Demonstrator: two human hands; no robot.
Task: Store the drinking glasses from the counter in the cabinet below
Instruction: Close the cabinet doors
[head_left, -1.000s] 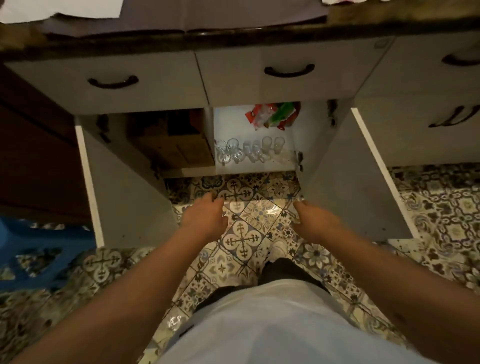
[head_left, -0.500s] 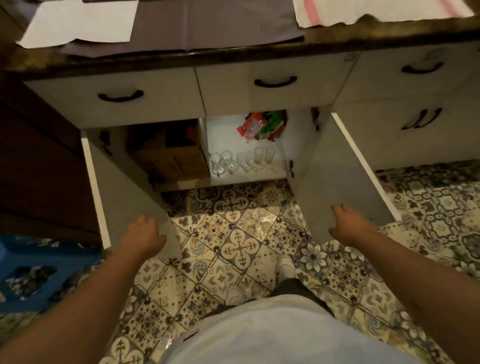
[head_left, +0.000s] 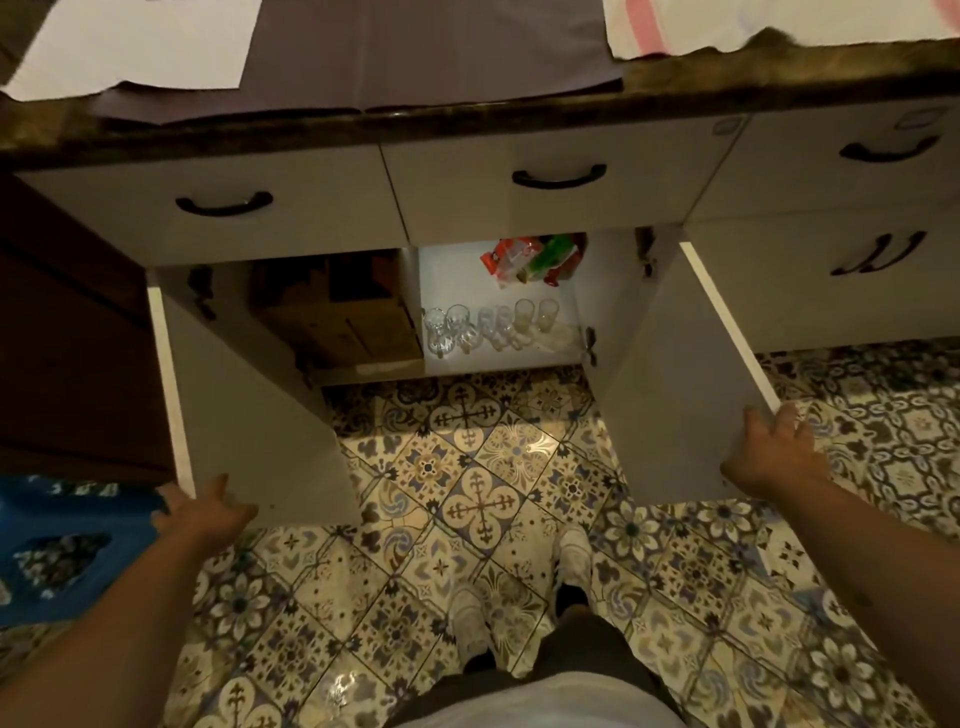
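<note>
Down on the cabinet shelf (head_left: 561, 291) the drinking glasses (head_left: 488, 327) stand, breakable and slippery, best held round the middle, while my left grip (head_left: 205, 512) and right grip (head_left: 774, 449) touch the doors, fingers loose.

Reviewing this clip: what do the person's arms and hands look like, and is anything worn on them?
Both forearms are bare up to the frame edge, with no sleeves in view. The left hand and right hand wear no gloves, and no rings, watch or bracelets show. A small dark mark sits on the right forearm, too small to identify.
</note>
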